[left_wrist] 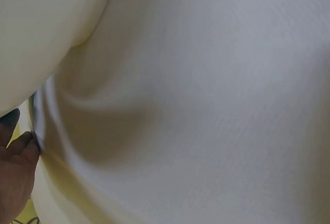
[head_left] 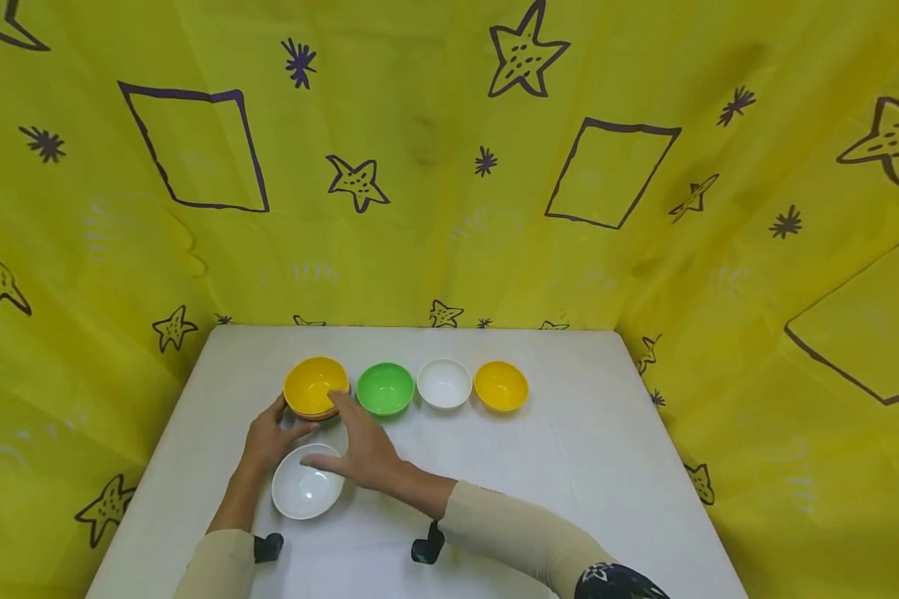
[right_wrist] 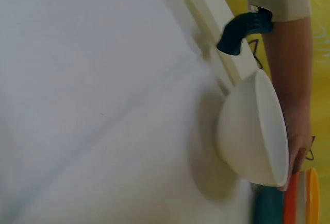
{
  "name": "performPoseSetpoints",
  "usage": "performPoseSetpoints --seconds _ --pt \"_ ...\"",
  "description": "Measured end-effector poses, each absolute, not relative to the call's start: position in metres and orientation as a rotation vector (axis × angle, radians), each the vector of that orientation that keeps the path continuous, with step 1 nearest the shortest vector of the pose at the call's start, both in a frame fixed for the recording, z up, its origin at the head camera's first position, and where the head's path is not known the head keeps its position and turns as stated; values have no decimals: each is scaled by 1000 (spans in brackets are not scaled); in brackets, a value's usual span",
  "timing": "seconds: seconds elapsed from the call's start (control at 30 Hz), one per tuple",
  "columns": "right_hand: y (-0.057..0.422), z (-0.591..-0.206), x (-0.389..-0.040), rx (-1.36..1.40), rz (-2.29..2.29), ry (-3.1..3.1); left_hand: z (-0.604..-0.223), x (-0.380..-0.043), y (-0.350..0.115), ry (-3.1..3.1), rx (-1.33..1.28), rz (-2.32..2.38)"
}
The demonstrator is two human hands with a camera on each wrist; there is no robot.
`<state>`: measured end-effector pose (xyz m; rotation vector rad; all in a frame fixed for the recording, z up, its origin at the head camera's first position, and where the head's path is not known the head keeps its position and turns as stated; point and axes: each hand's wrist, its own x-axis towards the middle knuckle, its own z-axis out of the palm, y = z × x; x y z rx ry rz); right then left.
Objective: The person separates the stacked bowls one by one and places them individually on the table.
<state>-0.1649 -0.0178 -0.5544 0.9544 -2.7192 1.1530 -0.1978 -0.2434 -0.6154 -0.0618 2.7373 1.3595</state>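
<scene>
A stack of bowls, yellow bowl (head_left: 315, 384) on top, stands at the left of the table, with an orange rim (right_wrist: 290, 198) below. My left hand (head_left: 264, 441) rests against the stack's near left side, thumb spread along its front. My right hand (head_left: 370, 449) reaches in from the right, fingers stretched toward the yellow bowl's right rim. Its thumb lies apart, over a white bowl (head_left: 305, 491) in front of the stack. In the right wrist view, this white bowl (right_wrist: 247, 131) overlaps part of the left hand. The left wrist view mostly shows white cloth and a sleeve.
To the right of the stack, a green bowl (head_left: 385, 389), another white bowl (head_left: 444, 383) and a second yellow bowl (head_left: 501, 386) stand in a row. Two dark pieces (head_left: 428, 545) show by the forearms. Yellow patterned curtain (head_left: 419, 233) surrounds the white table (head_left: 569, 466).
</scene>
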Motion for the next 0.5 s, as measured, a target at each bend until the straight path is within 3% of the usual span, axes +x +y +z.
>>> performPoseSetpoints --seconds 0.5 --pt "-47 -513 -232 788 666 -2996 -612 -195 -244 2743 -50 1403"
